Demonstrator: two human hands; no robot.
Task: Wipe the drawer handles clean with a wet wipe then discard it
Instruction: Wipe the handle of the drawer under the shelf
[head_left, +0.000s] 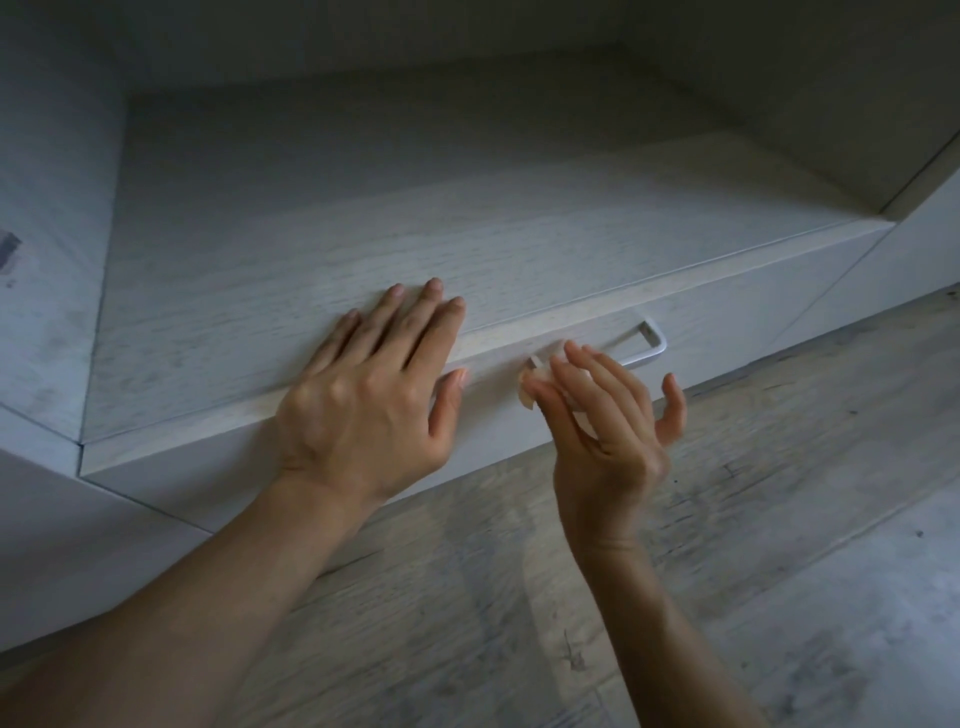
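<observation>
A pale wood-grain drawer (727, 332) sits under a flat unit top (322, 223), with a silver bar handle (649, 343) on its front. My left hand (374, 384) lies flat on the top's front edge, fingers straight, thumb over the edge. My right hand (608, 421) pinches a small crumpled wet wipe (535, 382) between thumb and fingers and holds it against the left end of the handle. The handle's left end is hidden by the wipe and my fingers. The other fingers of that hand are spread loosely.
Grey wood-look floor (779, 545) runs below and to the right of the unit. Side panels (47, 312) rise at the left and at the right (924, 187). A small dark fitting (8, 249) shows at the far left edge.
</observation>
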